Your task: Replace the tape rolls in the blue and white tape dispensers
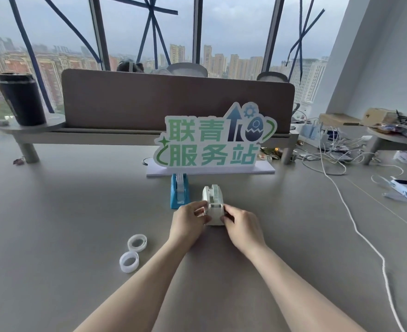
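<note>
A white tape dispenser (212, 198) stands on the grey table in front of me. My left hand (190, 218) grips its left side near the cutter end, and my right hand (242, 222) grips its right side. A blue tape dispenser (179, 192) with a clear roll in it stands just behind and to the left, untouched. Two loose clear tape rolls lie on the table at the lower left: one roll (137, 242) farther from me, the other roll (129, 261) closer to me.
A green-lettered sign (212, 142) on a white base stands behind the dispensers. A black tumbler (20, 99) sits on a shelf at the left. A white rope (363, 238), cables and a white device (406, 190) lie at the right.
</note>
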Available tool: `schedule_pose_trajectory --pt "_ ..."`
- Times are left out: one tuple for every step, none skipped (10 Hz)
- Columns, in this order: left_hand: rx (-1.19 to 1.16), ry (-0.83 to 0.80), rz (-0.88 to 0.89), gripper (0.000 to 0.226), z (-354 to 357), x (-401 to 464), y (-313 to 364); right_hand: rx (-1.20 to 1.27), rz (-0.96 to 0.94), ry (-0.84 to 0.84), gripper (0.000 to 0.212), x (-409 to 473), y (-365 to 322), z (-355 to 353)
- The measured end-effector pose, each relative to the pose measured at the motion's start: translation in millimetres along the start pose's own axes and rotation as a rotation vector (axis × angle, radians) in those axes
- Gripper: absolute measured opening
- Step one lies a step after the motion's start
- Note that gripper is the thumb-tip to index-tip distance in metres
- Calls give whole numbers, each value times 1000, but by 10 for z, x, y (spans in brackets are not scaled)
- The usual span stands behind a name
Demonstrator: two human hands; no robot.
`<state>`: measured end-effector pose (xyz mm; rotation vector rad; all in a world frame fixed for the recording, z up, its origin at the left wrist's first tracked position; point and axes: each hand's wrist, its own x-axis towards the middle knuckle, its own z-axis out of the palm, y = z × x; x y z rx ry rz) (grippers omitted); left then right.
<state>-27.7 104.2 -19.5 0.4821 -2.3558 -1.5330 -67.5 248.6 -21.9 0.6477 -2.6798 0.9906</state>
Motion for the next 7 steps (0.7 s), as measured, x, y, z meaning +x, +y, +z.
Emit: schedule_pose_trajectory --pt "-11 15 15 41 67 160 26 6 1 27 33 173 58 28" --pt "-12 26 26 40 136 281 57 -8 15 11 34 318 126 56" --pt "-16 43 21 39 193 382 69 1 34 6 36 434 184 83" --pt "-22 39 8 40 253 447 58 5 49 0 36 508 222 112" --pt "20 46 26 40 296 455 48 -7 39 -1 36 537 296 171" --pt "46 27 48 41 292 451 36 -11 35 -10 41 517 311 194" --pt "60 32 66 45 292 403 2 64 72 11 43 495 332 217"
